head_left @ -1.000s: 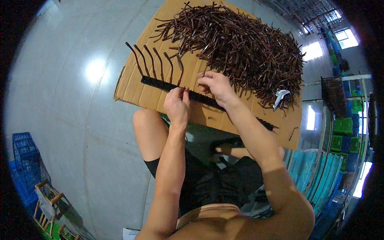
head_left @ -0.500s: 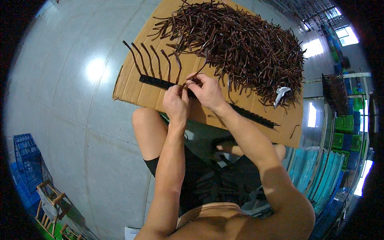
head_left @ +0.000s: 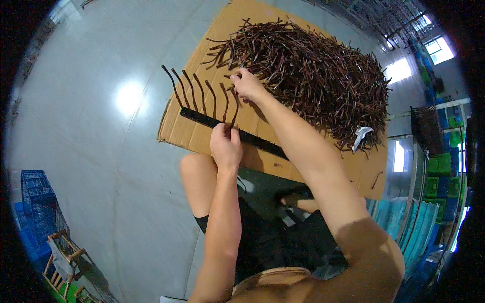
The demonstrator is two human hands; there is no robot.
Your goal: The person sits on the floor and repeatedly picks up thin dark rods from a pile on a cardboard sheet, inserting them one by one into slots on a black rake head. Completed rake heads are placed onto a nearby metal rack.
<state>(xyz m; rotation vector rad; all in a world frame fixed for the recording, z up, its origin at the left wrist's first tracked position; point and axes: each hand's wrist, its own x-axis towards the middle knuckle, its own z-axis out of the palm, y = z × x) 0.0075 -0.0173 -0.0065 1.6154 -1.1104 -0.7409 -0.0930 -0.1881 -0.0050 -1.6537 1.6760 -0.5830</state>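
Observation:
A long black bar (head_left: pixel 199 117) lies across the cardboard's near side, with several thin, bent brown strips (head_left: pixel 203 96), shaped like eyeglass temples, standing in a row along its left part. My left hand (head_left: pixel 226 145) is at the bar, its thumb and fingers closed around the foot of the rightmost strip (head_left: pixel 236 103). Small points line the bare part of the bar to the right of that hand. Farther off, my right hand (head_left: pixel 247 86) is at the left edge of a big heap of loose strips (head_left: pixel 308 65). Its fingers are bent together, with a strip end showing at the fingertips.
The brown cardboard sheet (head_left: pixel 177 126) lies in front of my bent knees. A crumpled white scrap (head_left: pixel 361 137) rests on the heap's near right. One loose strip (head_left: pixel 377 180) lies near the right edge. Blue crates (head_left: pixel 35 202) and a wooden stool (head_left: pixel 65 250) stand at left.
My right hand has left the spot beside my left hand and moved away to the heap's edge. The strip it was handling now stands at my left hand. The whole view has shifted slightly.

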